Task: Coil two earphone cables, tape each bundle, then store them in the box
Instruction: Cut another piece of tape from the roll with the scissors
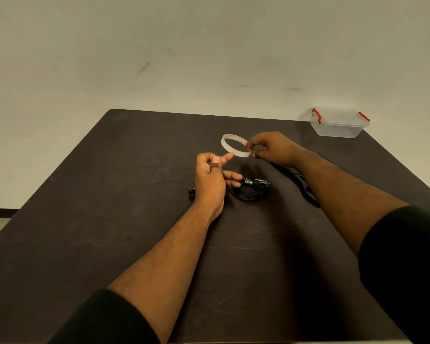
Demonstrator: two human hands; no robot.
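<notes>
A thin clear tape roll (227, 146) is held above the dark table (109, 194). My right hand (273, 148) pinches its right rim. My left hand (212, 178) touches the roll's near edge with thumb and forefinger, apparently on the tape end, while its lower fingers rest on a coiled black earphone cable (250, 189) lying on the table. One earbud (191, 191) pokes out to the left of my left wrist. A second black earphone cable (305, 187) lies under my right forearm, mostly hidden.
A clear plastic box (339, 124) with red latches and its lid on stands at the table's far right corner. A pale wall rises behind the table. Black sleeves cover both upper arms.
</notes>
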